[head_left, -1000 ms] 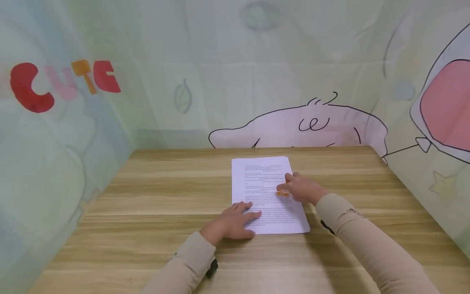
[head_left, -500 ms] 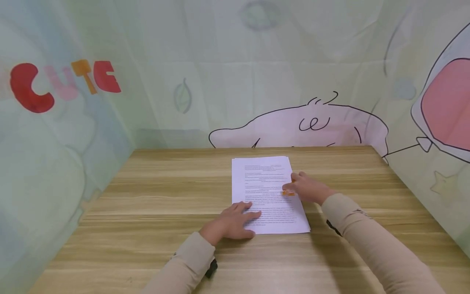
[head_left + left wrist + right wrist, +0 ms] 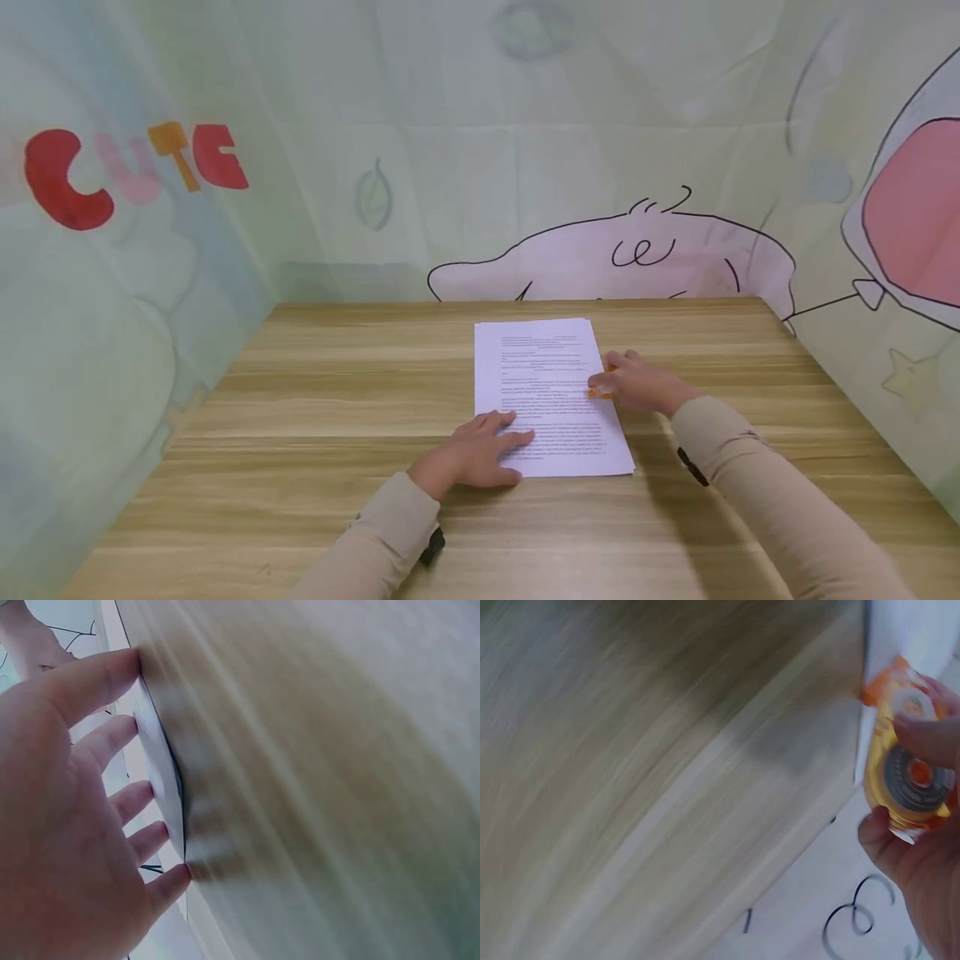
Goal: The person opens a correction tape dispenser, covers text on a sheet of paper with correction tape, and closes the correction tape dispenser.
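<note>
A stack of printed paper [image 3: 551, 408] lies on the wooden table, its text upside down to the head view. My left hand [image 3: 480, 452] rests with spread fingers on the lower left corner of the stack. In the left wrist view, the fingertips of that hand [image 3: 82, 795] touch the paper and the table beside it. My right hand [image 3: 647, 385] grips an orange correction tape [image 3: 602, 391] at the stack's right edge. The right wrist view shows the correction tape's dark reel [image 3: 915, 776] through its clear body, between thumb and fingers; its orange tip meets the paper's edge.
The wooden table [image 3: 322, 400] reaches back to a printed cloth [image 3: 450, 183] with cartoon drawings, which also hangs along the left and right sides.
My right hand has slid rightward with the correction tape, from over the text to the paper's right edge. The left hand and the stack have stayed in place.
</note>
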A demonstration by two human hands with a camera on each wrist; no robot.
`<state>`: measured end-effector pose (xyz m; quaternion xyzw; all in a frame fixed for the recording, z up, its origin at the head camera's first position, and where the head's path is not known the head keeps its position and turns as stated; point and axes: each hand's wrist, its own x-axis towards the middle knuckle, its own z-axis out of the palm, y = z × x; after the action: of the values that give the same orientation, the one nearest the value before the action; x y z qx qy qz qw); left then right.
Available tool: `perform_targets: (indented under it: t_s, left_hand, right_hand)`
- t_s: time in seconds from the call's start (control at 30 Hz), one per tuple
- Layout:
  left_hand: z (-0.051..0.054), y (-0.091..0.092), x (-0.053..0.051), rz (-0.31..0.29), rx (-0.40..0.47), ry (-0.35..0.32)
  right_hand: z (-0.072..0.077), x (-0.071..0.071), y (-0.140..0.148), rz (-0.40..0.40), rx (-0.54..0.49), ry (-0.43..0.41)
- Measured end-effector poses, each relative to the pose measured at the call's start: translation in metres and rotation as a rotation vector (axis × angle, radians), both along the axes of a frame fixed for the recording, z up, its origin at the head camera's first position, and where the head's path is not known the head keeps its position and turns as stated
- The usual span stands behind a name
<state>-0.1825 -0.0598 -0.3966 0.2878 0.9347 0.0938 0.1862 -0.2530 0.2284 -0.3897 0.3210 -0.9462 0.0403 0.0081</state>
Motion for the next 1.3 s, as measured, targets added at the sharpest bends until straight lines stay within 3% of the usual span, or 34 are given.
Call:
perform_targets:
  t_s: [0.13, 0.23, 0.43, 0.63, 0.87, 1.3]
  left_hand:
    - [-0.005, 0.000, -0.001, -0.016, 0.016, 0.034]
    - [-0.008, 0.001, -0.002, -0.012, 0.025, 0.060]
    - [-0.008, 0.002, -0.003, -0.005, 0.043, 0.063]
    - [-0.011, 0.005, 0.001, -0.060, 0.055, 0.148]
    - [-0.011, 0.007, 0.006, -0.118, 0.015, 0.229]
    - [-0.009, 0.009, 0.011, -0.085, -0.041, 0.220]
  right_hand:
    - [-0.001, -0.003, 0.008, -0.057, -0.162, -0.034]
    - [-0.001, -0.002, 0.013, -0.053, -0.200, -0.009]
    - [-0.004, 0.006, 0.015, -0.047, -0.185, 0.023]
    - [-0.011, 0.008, 0.011, -0.011, -0.161, 0.101]
    - [-0.008, 0.011, 0.002, -0.040, -0.196, 0.040]
    - [0.000, 0.009, -0.030, 0.008, -0.109, 0.055]
